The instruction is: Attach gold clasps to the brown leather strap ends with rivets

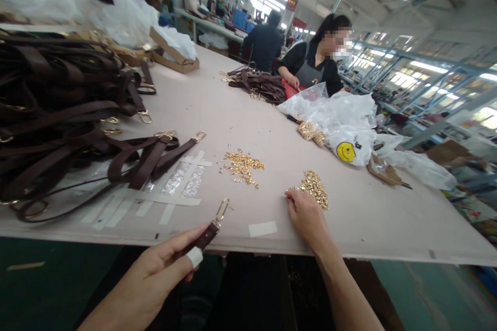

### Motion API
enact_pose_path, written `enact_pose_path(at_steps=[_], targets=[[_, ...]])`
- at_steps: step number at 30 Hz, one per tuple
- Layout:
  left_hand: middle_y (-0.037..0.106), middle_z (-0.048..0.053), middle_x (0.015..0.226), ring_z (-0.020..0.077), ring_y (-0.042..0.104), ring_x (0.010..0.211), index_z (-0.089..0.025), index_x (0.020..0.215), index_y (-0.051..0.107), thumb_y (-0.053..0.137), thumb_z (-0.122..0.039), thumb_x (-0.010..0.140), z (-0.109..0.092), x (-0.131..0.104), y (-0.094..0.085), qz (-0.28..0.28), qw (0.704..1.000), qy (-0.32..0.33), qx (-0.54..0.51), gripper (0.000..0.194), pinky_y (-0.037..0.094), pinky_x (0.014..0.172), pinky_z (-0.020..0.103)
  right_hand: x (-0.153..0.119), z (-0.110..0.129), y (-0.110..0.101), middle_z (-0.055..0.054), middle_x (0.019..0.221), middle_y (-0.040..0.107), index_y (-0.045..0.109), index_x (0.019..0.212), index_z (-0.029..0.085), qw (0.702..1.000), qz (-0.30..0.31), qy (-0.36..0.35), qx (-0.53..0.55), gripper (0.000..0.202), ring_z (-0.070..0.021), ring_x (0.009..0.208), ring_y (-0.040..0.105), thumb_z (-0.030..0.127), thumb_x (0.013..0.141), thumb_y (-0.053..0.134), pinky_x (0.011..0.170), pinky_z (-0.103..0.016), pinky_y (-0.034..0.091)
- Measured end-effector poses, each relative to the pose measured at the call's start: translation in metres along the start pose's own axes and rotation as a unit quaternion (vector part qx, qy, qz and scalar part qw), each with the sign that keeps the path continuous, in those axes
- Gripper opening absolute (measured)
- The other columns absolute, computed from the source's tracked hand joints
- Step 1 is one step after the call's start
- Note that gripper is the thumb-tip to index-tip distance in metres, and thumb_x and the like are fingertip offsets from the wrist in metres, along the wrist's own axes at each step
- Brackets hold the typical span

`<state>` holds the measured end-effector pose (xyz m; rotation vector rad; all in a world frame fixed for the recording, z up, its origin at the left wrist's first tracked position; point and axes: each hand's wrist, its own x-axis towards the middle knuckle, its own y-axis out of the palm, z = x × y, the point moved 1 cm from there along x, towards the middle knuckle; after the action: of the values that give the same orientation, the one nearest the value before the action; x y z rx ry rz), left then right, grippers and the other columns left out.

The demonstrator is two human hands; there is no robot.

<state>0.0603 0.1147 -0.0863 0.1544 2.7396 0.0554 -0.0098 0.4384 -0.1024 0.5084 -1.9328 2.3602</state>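
At the lower centre of the frame the left hand (155, 274) pinches a short brown strap (205, 237), soft and light, best held near its stiff gold clasp (222, 209); the right hand (307, 217), its grip apparently pressed together, touches slippery gold fittings (313, 187) on the bench (272, 129).

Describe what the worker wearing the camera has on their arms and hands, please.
Both forearms are bare, with no sleeves, gloves, watch or bracelet in view. The left hand has a band of white tape wrapped round one of its fingers. The right hand wears nothing at all.
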Motion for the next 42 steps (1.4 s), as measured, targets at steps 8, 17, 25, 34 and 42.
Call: enact_pose_path(at_steps=[8,17,25,34,42], targets=[[0.073,0.001,0.087,0.0124,0.059,0.073,-0.019,0.094,0.076,0.076,-0.024,0.072,-0.009,0.000,0.015,0.063,0.994,-0.043,-0.076,0.022,0.045,0.067,0.020,0.011,-0.006,0.000,-0.011,0.083,0.071,0.065,0.102,0.016,0.999,0.013,-0.025,-0.021,0.023,-0.0257,0.078,0.065,0.013,0.088,0.047,0.073,-0.035,0.048],[0.070,0.000,0.081,0.0108,0.056,0.064,-0.019,0.105,0.072,0.068,-0.024,0.079,0.003,0.010,0.017,0.029,0.999,-0.004,-0.041,0.026,0.045,0.057,0.021,-0.012,0.047,-0.007,-0.002,0.087,0.073,0.066,0.096,0.021,0.973,-0.045,0.027,0.225,0.009,-0.0162,0.076,0.069,0.025,0.090,0.060,0.070,-0.026,0.055],[0.068,-0.003,0.078,0.0101,0.056,0.065,-0.019,0.097,0.072,0.065,-0.023,0.084,-0.005,0.007,0.022,0.025,0.996,0.080,-0.014,0.015,0.046,0.059,0.020,-0.035,0.149,0.005,0.005,0.088,0.072,0.066,0.095,0.027,0.879,-0.047,0.009,0.475,0.017,-0.0095,0.078,0.067,0.012,0.087,0.063,0.071,-0.019,0.052],[0.071,-0.005,0.091,0.0113,0.064,0.085,-0.027,0.099,0.072,0.060,-0.012,0.087,-0.001,0.006,0.019,0.003,0.983,0.176,0.060,0.022,0.050,0.078,0.020,-0.034,0.155,0.002,0.005,0.088,0.072,0.065,0.086,0.025,0.895,-0.076,-0.027,0.438,0.017,-0.0083,0.082,0.068,0.008,0.088,0.063,0.077,-0.017,0.051],[0.070,-0.006,0.092,0.0106,0.064,0.086,-0.029,0.103,0.071,0.059,-0.004,0.086,0.001,0.003,0.017,-0.021,0.954,0.263,0.143,0.032,0.048,0.079,0.019,-0.036,0.160,0.001,0.004,0.082,0.071,0.066,0.085,0.024,0.880,-0.083,0.039,0.466,0.012,-0.0110,0.075,0.067,0.012,0.085,0.065,0.070,-0.020,0.053]])
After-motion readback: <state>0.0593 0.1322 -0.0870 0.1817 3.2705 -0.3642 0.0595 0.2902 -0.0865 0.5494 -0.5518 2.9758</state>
